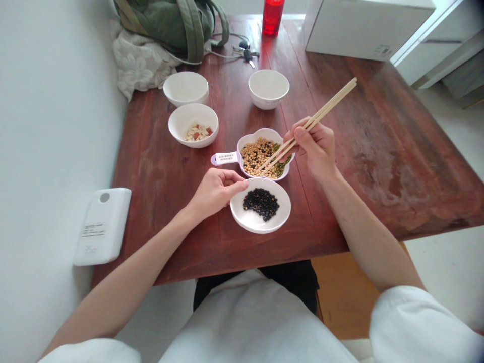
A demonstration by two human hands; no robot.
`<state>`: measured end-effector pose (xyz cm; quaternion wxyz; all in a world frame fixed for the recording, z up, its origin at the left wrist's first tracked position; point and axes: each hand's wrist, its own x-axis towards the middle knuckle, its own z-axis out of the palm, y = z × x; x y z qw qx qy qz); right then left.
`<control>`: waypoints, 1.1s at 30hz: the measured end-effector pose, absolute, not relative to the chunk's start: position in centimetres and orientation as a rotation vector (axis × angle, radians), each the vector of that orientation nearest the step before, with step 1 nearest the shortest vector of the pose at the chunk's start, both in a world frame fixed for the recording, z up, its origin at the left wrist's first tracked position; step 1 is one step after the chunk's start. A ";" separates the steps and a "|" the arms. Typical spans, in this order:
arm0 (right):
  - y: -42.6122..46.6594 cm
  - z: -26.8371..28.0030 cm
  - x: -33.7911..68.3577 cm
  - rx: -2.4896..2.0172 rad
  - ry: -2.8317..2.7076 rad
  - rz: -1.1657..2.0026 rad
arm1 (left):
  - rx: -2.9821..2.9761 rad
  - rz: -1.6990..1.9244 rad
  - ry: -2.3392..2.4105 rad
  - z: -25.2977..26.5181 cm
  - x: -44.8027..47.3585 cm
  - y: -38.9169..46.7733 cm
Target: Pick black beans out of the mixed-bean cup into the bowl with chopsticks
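Note:
My right hand [313,146] is closed round a pair of wooden chopsticks [321,112]. Their tips reach down into a flower-shaped bowl [260,133] with a lilac rim and a labelled handle. Yellow soybeans [252,157], some black beans and green mung beans lie mixed in it. Just in front, a white bowl [249,221] holds a heap of black beans [264,202]. My left hand [219,190] pinches this bowl's rim at its upper left, thumb on top; the fingers beneath are partly hidden.
Behind stand a white bowl with nuts [198,132] and two more white bowls, one left [185,88], one right [268,91]. Keys [246,52], a green bag [166,27], a red bottle [272,17] and a white box [363,27] are farther back. A white device [104,227] is at left.

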<state>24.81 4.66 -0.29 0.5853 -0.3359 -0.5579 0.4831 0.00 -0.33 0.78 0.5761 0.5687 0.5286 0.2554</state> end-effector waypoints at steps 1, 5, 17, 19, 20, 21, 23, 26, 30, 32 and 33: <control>4.6 -0.3 24.8 -0.788 -1.298 1.130 | 1.332 0.596 1.239 0.8 0.0 -0.3; 4.5 -0.2 24.7 -0.803 -1.292 1.126 | 1.334 0.594 1.241 0.8 0.1 -0.3; 4.5 -0.2 24.8 -0.836 -1.311 1.102 | 1.344 0.590 1.244 0.9 0.0 -0.3; 4.5 -0.2 24.8 -0.837 -1.312 1.098 | 1.344 0.592 1.247 0.9 0.0 -0.3; 4.5 -0.1 24.7 -0.836 -1.312 1.097 | 1.344 0.592 1.249 0.9 0.0 -0.3; 4.5 -0.1 24.7 -0.833 -1.312 1.096 | 1.343 0.591 1.250 0.9 0.1 -0.3; 4.5 -0.1 24.7 -0.833 -1.309 1.093 | 1.341 0.588 1.249 0.9 0.0 -0.3; 4.5 -0.1 24.6 -0.845 -1.305 1.081 | 1.336 0.585 1.244 0.9 0.0 -0.3; 4.5 -0.1 24.6 -0.851 -1.311 1.067 | 1.345 0.589 1.252 0.9 0.0 -0.4; 4.5 -0.1 24.7 -0.850 -1.310 1.063 | 1.344 0.589 1.251 0.9 0.0 -0.4; 4.5 -0.1 24.6 -0.849 -1.308 1.062 | 1.341 0.589 1.250 0.9 0.0 -0.4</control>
